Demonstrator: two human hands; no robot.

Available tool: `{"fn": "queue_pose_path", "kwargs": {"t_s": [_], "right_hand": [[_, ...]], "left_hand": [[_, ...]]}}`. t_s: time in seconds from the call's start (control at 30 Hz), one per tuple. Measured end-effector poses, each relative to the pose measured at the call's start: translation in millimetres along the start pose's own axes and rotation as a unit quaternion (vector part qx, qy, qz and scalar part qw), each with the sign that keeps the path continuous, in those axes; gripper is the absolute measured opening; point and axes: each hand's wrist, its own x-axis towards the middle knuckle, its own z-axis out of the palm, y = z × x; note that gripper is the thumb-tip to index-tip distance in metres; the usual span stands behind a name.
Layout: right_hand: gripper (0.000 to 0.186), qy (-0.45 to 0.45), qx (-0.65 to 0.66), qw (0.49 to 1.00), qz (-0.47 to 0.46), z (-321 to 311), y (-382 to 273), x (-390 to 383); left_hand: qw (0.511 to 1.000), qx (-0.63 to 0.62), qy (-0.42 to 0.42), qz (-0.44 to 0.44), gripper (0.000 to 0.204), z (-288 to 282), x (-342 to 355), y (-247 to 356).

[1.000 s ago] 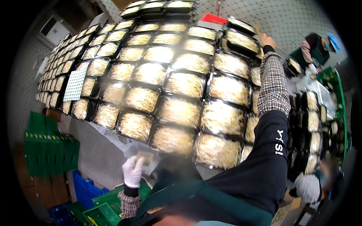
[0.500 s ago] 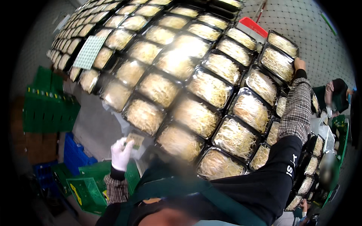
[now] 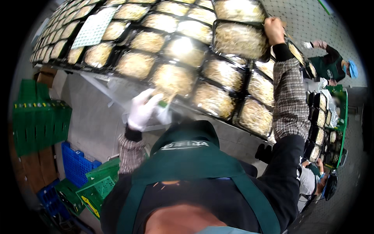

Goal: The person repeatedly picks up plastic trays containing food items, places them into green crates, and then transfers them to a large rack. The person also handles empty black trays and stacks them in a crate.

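My bare right hand (image 3: 275, 30) grips the right side of a black film-wrapped tray of pale sprouts (image 3: 240, 40), raised over the others in the upper middle; a similar tray (image 3: 238, 9) lies just beyond it. My gloved left hand (image 3: 142, 108), lower and blurred, pinches a small card or label (image 3: 163, 102) with a green part, close to the front trays (image 3: 171, 79). Rows of such trays cover the table toward the upper left, where a pale green sheet (image 3: 92, 28) with a grid of small marks rests on them.
Stacked green crates (image 3: 39, 124) and blue crates (image 3: 78, 163) stand at left, with a green crate (image 3: 93, 195) lower down. At right are two co-workers (image 3: 327, 66) (image 3: 313, 179) beside more trays and a green crate (image 3: 337, 128). The table's front edge (image 3: 95, 80) runs across the middle.
My view has shifted. The tray in my right hand now looks nearer and more level, higher in view. My left hand with the card has moved up and rightward toward the front trays.
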Motion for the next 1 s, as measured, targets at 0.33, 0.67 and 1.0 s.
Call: {"fn": "queue_pose_path", "kwargs": {"t_s": [0.33,0.67,1.0], "right_hand": [[0.028,-0.184,0.168,0.931,0.267,246,-196,-156],[0.041,-0.305,0.491,0.81,0.099,67,-232,-267],[0.008,0.048,0.554,0.803,0.214,-123,-121,-418]], "left_hand": [[1.0,-0.001,-0.01,0.026,0.025,-54,-20,-14],[0.999,-0.002,0.017,0.051,0.016,-27,-22,-5],[0.946,0.036,-0.278,0.163,0.016,152,-44,45]]}}
